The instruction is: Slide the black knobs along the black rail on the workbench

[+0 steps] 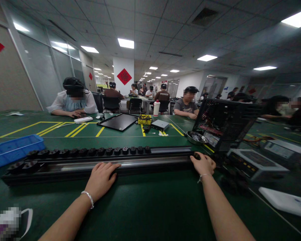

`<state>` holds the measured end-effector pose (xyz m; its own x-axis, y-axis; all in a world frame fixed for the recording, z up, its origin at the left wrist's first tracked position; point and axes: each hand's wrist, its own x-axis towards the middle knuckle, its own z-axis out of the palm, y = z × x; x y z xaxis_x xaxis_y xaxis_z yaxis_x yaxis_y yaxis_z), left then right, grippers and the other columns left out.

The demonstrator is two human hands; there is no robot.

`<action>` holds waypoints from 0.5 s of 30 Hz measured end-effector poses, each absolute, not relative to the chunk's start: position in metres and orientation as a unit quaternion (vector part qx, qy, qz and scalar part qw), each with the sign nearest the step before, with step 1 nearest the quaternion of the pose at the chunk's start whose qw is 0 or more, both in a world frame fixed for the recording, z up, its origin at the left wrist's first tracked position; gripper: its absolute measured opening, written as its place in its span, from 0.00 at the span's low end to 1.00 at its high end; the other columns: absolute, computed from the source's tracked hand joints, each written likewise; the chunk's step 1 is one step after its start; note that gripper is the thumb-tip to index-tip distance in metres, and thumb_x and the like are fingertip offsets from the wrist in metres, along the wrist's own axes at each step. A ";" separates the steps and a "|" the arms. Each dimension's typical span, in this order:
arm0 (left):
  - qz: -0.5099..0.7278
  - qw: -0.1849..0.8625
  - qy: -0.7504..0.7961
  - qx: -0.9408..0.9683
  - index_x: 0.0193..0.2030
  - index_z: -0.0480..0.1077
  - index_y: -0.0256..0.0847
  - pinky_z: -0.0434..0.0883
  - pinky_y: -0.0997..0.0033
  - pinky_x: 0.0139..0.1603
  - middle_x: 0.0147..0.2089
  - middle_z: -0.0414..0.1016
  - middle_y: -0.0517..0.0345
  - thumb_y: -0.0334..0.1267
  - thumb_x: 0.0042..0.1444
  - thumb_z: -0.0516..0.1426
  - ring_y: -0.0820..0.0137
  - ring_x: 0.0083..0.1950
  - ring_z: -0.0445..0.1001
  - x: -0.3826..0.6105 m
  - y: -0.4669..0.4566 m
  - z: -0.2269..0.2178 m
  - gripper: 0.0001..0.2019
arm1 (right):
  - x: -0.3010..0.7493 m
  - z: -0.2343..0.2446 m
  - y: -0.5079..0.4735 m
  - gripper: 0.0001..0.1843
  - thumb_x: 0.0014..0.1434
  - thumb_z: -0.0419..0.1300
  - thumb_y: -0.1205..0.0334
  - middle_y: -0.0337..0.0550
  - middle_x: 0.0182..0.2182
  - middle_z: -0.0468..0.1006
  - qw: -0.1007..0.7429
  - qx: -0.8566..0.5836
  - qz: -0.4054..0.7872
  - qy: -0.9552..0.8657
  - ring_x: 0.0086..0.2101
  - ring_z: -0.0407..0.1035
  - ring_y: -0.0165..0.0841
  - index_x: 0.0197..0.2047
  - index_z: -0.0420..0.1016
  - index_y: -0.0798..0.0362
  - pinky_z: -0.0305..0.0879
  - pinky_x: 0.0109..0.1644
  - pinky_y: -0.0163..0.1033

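Across the green table lies a long black track (pixel 155 164) with a shiny metal strip along it. My left hand (pixel 101 179) rests on its front edge near the middle, fingers stretched out and holding nothing. At the track's right end, my right hand (pixel 203 164) is closed around a small black round piece (pixel 197 156), mostly hidden by the fingers. Behind, a second black rail (pixel 170 150) carries a row of black round socket-like pieces (pixel 109 151). Two more such pieces (pixel 31 166) sit at the left end of the front track.
A blue tray (pixel 17 150) stands at left. To the right are an open computer case (pixel 225 124), a metal bowl (pixel 197 138) and power supply units (pixel 257 162). Farther back lie a black panel (pixel 119 121) and a grey box (pixel 160 125). People sit across the table.
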<state>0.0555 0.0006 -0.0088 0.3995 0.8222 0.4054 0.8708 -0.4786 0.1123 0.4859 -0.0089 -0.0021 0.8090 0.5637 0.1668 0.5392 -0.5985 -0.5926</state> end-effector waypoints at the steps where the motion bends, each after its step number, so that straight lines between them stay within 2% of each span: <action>1: -0.207 0.059 -0.507 -0.834 0.48 0.67 0.51 0.55 0.59 0.54 0.42 0.73 0.60 0.38 0.54 0.48 0.67 0.45 0.68 0.056 0.001 -0.009 0.15 | 0.487 -0.002 -0.008 0.23 0.46 0.52 0.42 0.41 0.53 0.58 0.326 -0.894 0.021 -0.306 0.55 0.44 0.48 0.47 0.68 0.36 0.54 0.53 0.55; 7: -0.210 0.056 -0.511 -0.832 0.48 0.67 0.51 0.56 0.59 0.53 0.41 0.73 0.61 0.38 0.54 0.49 0.67 0.44 0.68 0.056 0.000 -0.008 0.15 | 0.494 -0.002 -0.006 0.23 0.46 0.53 0.43 0.41 0.53 0.58 0.333 -0.893 0.040 -0.300 0.54 0.45 0.50 0.46 0.69 0.36 0.54 0.51 0.57; 15: -0.213 0.061 -0.507 -0.833 0.48 0.66 0.51 0.55 0.59 0.53 0.42 0.73 0.61 0.37 0.54 0.48 0.67 0.44 0.67 0.056 0.000 -0.009 0.15 | 0.497 0.000 -0.006 0.22 0.44 0.55 0.43 0.39 0.53 0.57 0.344 -0.896 0.030 -0.280 0.53 0.47 0.51 0.45 0.69 0.35 0.55 0.51 0.54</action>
<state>0.0561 0.0002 -0.0088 0.3953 0.8183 0.4173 0.8705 -0.4787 0.1140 0.4967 -0.0063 -0.0004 0.8418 0.5218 0.1380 0.4799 -0.6064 -0.6341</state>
